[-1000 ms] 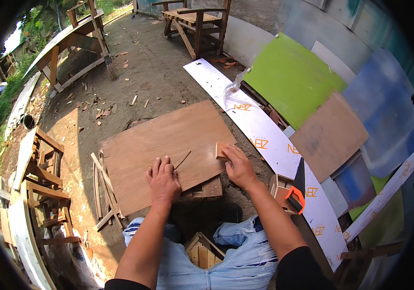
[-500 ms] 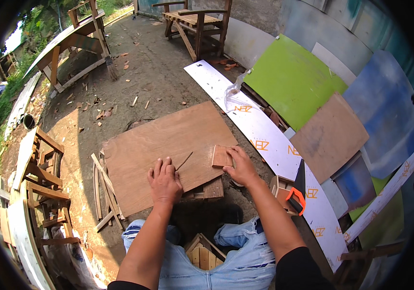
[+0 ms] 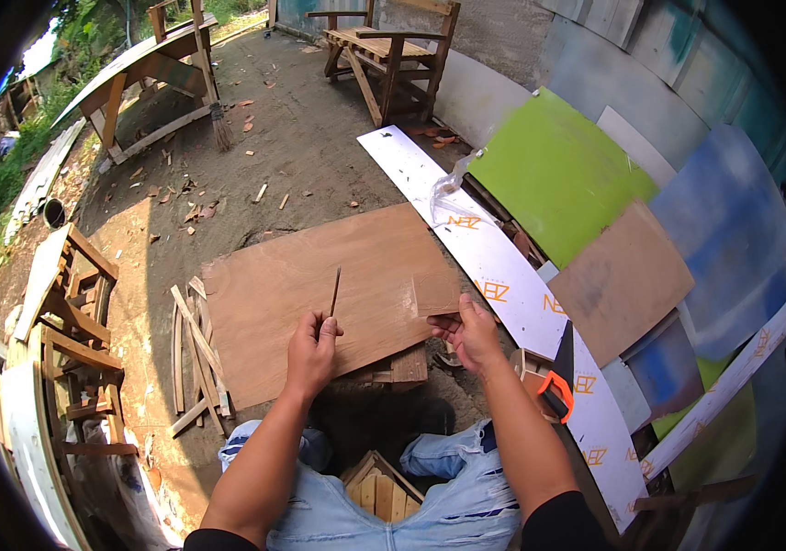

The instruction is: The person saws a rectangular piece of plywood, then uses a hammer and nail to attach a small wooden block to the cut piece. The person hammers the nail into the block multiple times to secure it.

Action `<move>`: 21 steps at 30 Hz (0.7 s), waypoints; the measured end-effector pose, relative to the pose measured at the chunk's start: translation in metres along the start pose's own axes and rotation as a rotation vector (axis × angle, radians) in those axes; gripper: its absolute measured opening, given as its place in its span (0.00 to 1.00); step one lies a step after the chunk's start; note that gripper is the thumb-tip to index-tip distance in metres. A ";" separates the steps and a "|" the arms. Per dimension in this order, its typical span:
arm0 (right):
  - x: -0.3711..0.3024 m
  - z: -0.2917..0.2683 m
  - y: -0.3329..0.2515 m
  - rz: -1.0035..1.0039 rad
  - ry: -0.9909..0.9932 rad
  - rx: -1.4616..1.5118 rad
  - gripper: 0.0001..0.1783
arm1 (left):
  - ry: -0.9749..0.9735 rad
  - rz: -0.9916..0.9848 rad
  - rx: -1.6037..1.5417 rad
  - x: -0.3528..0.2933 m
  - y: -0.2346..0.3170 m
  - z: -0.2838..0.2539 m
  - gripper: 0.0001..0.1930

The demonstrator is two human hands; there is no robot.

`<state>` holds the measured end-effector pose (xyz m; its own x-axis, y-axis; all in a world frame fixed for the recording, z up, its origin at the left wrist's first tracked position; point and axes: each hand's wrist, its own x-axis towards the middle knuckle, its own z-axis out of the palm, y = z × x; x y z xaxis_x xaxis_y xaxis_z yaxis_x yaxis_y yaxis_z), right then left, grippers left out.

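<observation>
A large brown plywood sheet (image 3: pixel 310 266) lies low in front of my knees. Upright above its near part, a thin dark rod (image 3: pixel 336 289) rises from my left hand (image 3: pixel 312 351), whose fingers are closed round its lower end. The exact kind of rod is too small to make out. At the sheet's right side my right hand (image 3: pixel 468 336) pinches the near edge of a small square wooden piece (image 3: pixel 436 294), thumb on the right and fingers curled underneath. Pale dust shows on the sheet just left of that piece.
Wooden offcuts (image 3: pixel 195 358) lie beside the sheet's left edge. On the right are a handsaw with an orange handle (image 3: pixel 555 397), a long white printed board (image 3: pixel 466 243) and a leaning green panel (image 3: pixel 558 174). A wooden chair (image 3: pixel 388 55) stands behind; wooden frames (image 3: pixel 81 340) stand left.
My left hand has picked the thin rod up off the plywood and now holds it upright. My right hand has shifted slightly to the right and nearer, gripping the small wooden piece at its near edge.
</observation>
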<state>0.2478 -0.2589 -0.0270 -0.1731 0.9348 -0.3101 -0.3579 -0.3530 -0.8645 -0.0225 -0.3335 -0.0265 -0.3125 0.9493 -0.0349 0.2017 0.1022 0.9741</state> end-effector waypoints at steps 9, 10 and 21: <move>-0.034 0.037 0.029 0.150 -0.094 -0.032 0.22 | -0.355 -0.336 -0.402 -0.003 0.005 0.017 0.18; -0.033 0.040 0.031 0.155 -0.079 -0.054 0.22 | -0.378 -0.322 -0.405 -0.002 0.005 0.018 0.17; -0.012 0.046 0.036 -0.046 -0.018 -0.477 0.21 | -0.284 -0.279 -0.399 0.025 0.005 0.007 0.15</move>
<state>0.1947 -0.2851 -0.0363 -0.1840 0.9468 -0.2641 0.0949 -0.2503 -0.9635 -0.0223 -0.3072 -0.0239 -0.0299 0.9508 -0.3085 -0.2371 0.2931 0.9262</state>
